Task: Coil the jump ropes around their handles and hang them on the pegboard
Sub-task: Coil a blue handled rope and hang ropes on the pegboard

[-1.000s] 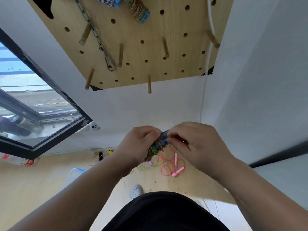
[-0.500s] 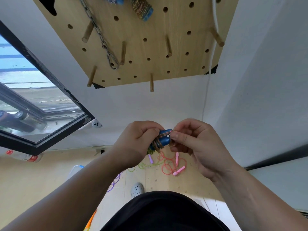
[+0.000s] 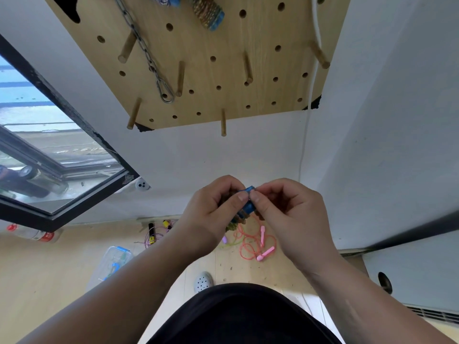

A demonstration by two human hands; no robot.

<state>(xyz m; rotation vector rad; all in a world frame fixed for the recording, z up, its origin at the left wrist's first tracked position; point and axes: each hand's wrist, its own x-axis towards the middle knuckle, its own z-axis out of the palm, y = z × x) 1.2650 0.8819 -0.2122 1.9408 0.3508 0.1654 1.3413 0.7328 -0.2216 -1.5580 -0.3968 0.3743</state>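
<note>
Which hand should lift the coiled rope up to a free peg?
Probably left. The left hand grips the coiled rope around its body, while the right hand only pinches the blue end with its fingers. The bare peg sits directly above both.

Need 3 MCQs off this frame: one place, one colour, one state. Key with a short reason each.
1. Where is the metal chain?
A. on the window sill
B. hanging on the pegboard
C. in the plastic box

2. What colour is the handle held between the left hand and the right hand?
A. red
B. white
C. blue

3. The pink jump rope is:
A. loose on the floor
B. coiled round its handles
C. hung on a peg

Key:
1 B: the chain runs down the board, its clip at the lower end.
2 C: blue shows between the two thumbs.
3 A: its loops sprawl open on the floor, the handles lying free.
</note>
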